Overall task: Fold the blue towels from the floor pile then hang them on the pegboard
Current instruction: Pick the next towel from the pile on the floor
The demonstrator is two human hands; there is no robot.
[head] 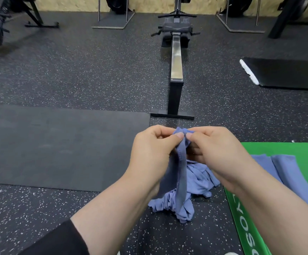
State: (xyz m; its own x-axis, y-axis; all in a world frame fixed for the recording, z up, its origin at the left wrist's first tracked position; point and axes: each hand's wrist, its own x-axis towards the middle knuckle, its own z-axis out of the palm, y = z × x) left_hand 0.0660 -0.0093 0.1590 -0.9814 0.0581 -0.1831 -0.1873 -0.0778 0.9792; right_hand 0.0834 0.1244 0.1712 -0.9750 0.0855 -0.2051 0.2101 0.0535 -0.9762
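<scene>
Blue cloth, pinched at its top edge between both hands. Left hand [153, 151] raised in front of the chest, forearm bare, black sleeve [57, 240] pushed up toward the elbow, thumb and curled fingers closed on the towel [180, 173]. Right hand [217, 153] level with it and just beside it, knuckles up, thumb and forefinger nipping the same bunched edge, fingertips of the two hands nearly touching. Narrow grip on both sides, holding fabric.

Below the grip, hanging straight down as a twisted strip, stitched hem toward the camera, lower end meeting the crumpled pile [190, 199] of more blue towels on the speckled rubber floor [76, 74]. To the right of the grip and lower, two folded towels [285, 172] lying flat side by side on a green mat [305, 150], partly hidden by the right forearm. Along the near edge of that mat, white letters, partly cut off: "OSOY" legible, the rest out of view.

Left of the grip, a dark grey mat [57, 144] flat on the floor. Beyond the grip, straight ahead, a rowing machine [176, 70] with a metal rail, its foot close to the hands in view.
</scene>
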